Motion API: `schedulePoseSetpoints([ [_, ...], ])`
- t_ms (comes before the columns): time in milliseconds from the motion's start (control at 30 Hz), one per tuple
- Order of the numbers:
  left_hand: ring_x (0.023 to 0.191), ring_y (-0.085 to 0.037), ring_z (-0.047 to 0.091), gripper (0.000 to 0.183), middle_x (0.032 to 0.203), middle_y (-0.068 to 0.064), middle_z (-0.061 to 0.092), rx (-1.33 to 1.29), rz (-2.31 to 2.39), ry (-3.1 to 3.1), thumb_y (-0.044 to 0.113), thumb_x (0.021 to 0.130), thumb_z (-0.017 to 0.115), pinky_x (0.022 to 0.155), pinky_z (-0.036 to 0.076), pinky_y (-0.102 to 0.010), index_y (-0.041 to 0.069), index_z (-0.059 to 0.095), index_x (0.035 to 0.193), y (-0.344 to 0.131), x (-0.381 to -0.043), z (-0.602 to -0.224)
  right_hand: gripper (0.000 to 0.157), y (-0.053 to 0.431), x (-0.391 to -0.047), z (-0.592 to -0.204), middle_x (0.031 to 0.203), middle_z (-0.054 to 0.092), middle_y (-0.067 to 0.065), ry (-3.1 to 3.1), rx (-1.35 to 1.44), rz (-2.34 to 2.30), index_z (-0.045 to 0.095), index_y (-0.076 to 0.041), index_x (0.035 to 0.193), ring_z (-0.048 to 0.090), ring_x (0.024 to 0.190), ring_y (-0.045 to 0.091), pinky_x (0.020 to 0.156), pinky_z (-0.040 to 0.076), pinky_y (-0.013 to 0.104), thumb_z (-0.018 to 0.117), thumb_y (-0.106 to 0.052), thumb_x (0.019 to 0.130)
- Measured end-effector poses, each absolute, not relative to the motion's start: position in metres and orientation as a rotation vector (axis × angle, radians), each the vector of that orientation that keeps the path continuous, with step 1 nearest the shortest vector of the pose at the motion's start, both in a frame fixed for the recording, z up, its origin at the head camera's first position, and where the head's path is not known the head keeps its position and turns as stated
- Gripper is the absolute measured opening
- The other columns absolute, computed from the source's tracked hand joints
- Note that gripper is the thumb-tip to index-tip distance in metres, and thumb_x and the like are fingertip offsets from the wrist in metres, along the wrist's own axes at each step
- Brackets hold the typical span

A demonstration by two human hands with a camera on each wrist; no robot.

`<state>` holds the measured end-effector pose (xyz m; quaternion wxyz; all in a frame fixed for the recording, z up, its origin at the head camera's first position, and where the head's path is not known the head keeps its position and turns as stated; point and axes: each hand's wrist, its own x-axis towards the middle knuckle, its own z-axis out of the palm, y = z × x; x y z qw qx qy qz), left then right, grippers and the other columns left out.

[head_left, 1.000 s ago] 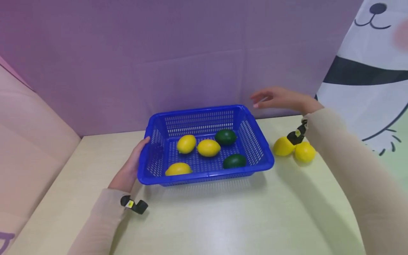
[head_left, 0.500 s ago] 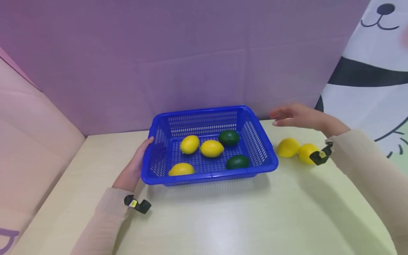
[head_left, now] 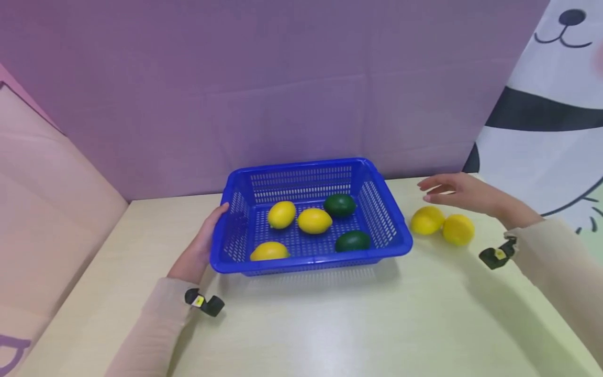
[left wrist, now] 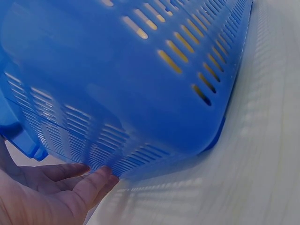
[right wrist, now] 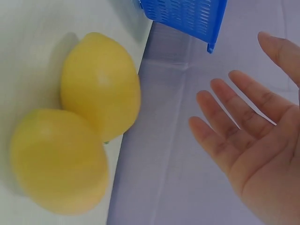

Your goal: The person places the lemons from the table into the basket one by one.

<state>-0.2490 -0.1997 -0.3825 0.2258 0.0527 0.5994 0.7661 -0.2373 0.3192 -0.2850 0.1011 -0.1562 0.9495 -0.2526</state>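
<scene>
A blue plastic basket (head_left: 311,260) with slotted walls stands on the table. In it lie 3 yellow lemons (head_left: 314,221) and 2 dark green oval fruits (head_left: 339,205). My left hand (head_left: 200,243) holds the basket's left end at the rim; in the left wrist view its fingers (left wrist: 96,185) lie against the outer wall. My right hand (head_left: 464,192) hovers just beyond two more lemons, one nearer the basket (head_left: 427,220) and one to its right (head_left: 458,229). Its fingers are spread, loosely bent and hold nothing, as the right wrist view shows.
The pale table (head_left: 320,324) reaches back to a purple cloth (head_left: 292,94) close behind the basket. A pale pink cloth (head_left: 52,209) borders it at left, and a cloth with a cartoon animal (head_left: 542,115) hangs at right.
My right hand has moved right and down from beside the basket's back right corner to the two lemons. My left hand keeps its place on the basket; the view has shifted slightly.
</scene>
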Motion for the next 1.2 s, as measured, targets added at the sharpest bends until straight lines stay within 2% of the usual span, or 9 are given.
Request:
schedulePoseSetpoints([
  [267,0.096,-0.015,0.058,0.069,0.104,0.003,0.059,0.143,2.117,1.645,0.049,0.099,0.027,0.085,0.049,-0.032,0.004,0.011,0.148,-0.200,-0.249,-0.382,0.051,0.333,-0.230,-0.300,0.133,0.049,0.024,2.808,-0.340,-0.808,0.045,-0.001,0.135,0.051,0.116,0.040,0.094,0.041,0.058,0.053,-0.033,0.096],
  [467,0.095,-0.015,0.059,0.067,0.104,0.002,0.060,0.167,2.124,1.633,0.049,0.099,0.027,0.084,0.049,-0.032,0.004,0.012,0.147,-0.199,-0.249,-0.382,0.049,0.346,-0.227,-0.310,0.134,0.048,0.026,2.837,-0.343,-0.814,0.044,0.000,0.136,0.051,0.116,0.042,0.093,0.043,0.054,0.053,-0.028,0.097],
  [600,0.094,-0.015,0.059,0.065,0.103,0.002,0.060,0.182,2.132,1.625,0.048,0.099,0.027,0.083,0.050,-0.032,0.005,0.014,0.146,-0.199,-0.249,-0.382,0.049,0.354,-0.225,-0.314,0.135,0.045,0.027,2.842,-0.327,-0.842,0.042,0.000,0.137,0.048,0.117,0.043,0.093,0.041,0.057,0.051,-0.028,0.098],
  [800,0.095,-0.016,0.059,0.068,0.104,0.002,0.059,0.169,2.120,1.636,0.050,0.099,0.028,0.084,0.049,-0.033,0.005,0.011,0.148,-0.199,-0.248,-0.382,0.062,0.363,-0.221,-0.319,0.145,0.029,0.030,2.793,-0.196,-0.885,0.033,0.001,0.142,0.034,0.126,0.050,0.095,0.032,0.067,0.051,-0.038,0.096],
  [933,0.095,-0.015,0.059,0.069,0.104,0.002,0.059,0.155,2.112,1.656,0.051,0.099,0.027,0.084,0.049,-0.032,0.006,0.011,0.148,-0.199,-0.248,-0.383,0.073,0.368,-0.223,-0.324,0.147,0.021,0.033,2.759,-0.093,-0.836,0.025,0.004,0.144,0.027,0.127,0.053,0.095,0.029,0.069,0.051,-0.044,0.095],
  [1200,0.096,-0.015,0.058,0.068,0.106,0.002,0.058,0.164,2.119,1.662,0.050,0.099,0.027,0.085,0.049,-0.032,0.007,0.010,0.149,-0.199,-0.248,-0.383,0.082,0.377,-0.221,-0.331,0.143,0.019,0.038,2.711,-0.001,-0.766,0.021,0.006,0.144,0.030,0.123,0.055,0.092,0.031,0.068,0.051,-0.049,0.093],
])
